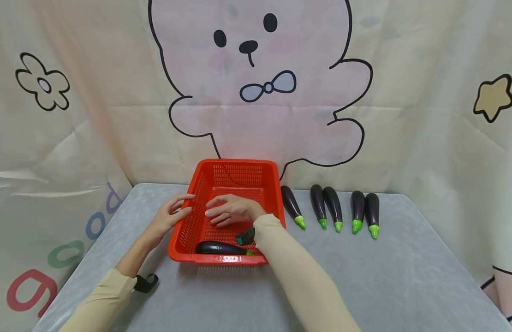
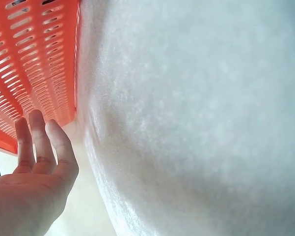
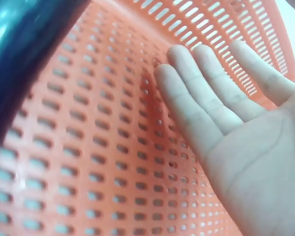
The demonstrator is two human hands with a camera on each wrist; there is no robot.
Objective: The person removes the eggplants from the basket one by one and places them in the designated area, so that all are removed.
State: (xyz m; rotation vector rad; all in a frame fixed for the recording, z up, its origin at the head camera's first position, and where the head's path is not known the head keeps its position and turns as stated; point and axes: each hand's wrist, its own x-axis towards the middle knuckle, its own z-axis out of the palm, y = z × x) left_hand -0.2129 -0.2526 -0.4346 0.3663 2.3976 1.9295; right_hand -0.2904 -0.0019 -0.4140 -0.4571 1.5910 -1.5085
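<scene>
A red slotted basket (image 1: 206, 173) stands on the grey table (image 1: 397, 276) at the middle. One dark purple eggplant (image 1: 220, 248) lies inside along its near wall, and shows as a dark blur (image 3: 19, 54) in the right wrist view. My right hand (image 1: 229, 210) hovers open inside the basket, fingers straight (image 3: 206, 93) over its floor (image 3: 103, 162), holding nothing. My left hand (image 1: 173, 213) is open beside the basket's left wall (image 2: 34, 59), fingertips (image 2: 37, 132) close to it; I cannot tell whether they touch.
Several more eggplants with green stems lie in a row right of the basket, from the nearest (image 1: 292, 206) to the farthest (image 1: 372, 214). A cartoon-printed cloth backdrop (image 1: 260, 83) hangs behind the table and along both sides.
</scene>
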